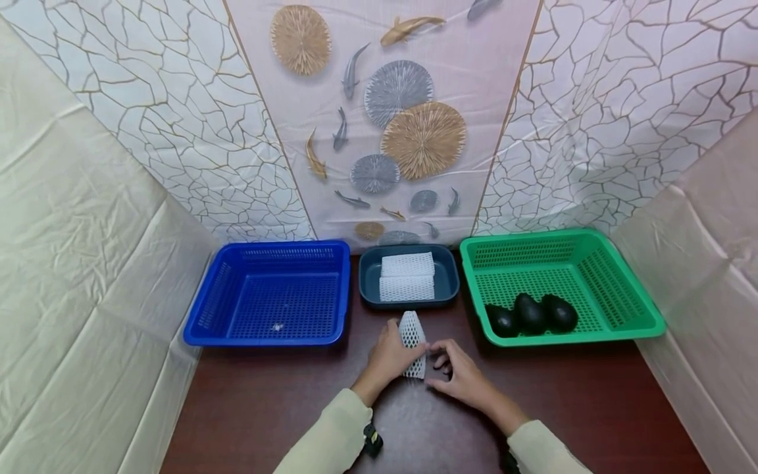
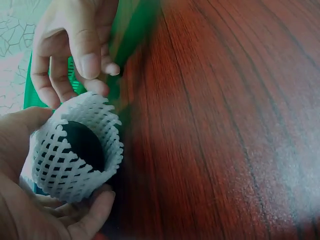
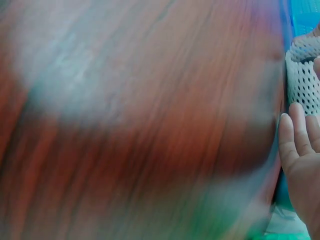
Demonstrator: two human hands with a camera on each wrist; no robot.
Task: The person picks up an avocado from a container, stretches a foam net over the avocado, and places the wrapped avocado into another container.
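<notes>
My left hand (image 1: 387, 355) grips a white foam net sleeve (image 1: 411, 330) above the table, fingers and thumb around its sides. Through the sleeve's open mouth in the left wrist view, a smooth dark avocado (image 2: 86, 144) shows inside, partly covered by the mesh. Beside the sleeve, my right hand (image 1: 464, 380) has its fingers parted and bent, with nothing held between them. Its fingertips are right at the sleeve's rim in the left wrist view. The right wrist view catches only part of the right hand (image 3: 302, 160), fingers extended, below the sleeve (image 3: 302, 82).
A green basket (image 1: 648, 322) at the right holds several dark avocados (image 1: 531, 315). At the back middle, a dark blue tray (image 1: 367, 293) carries flat white foam sleeves (image 1: 406, 276). A blue basket (image 1: 266, 341) stands left with a small whitish bit on its floor. Fabric walls (image 1: 89, 263) enclose the brown table (image 1: 266, 395).
</notes>
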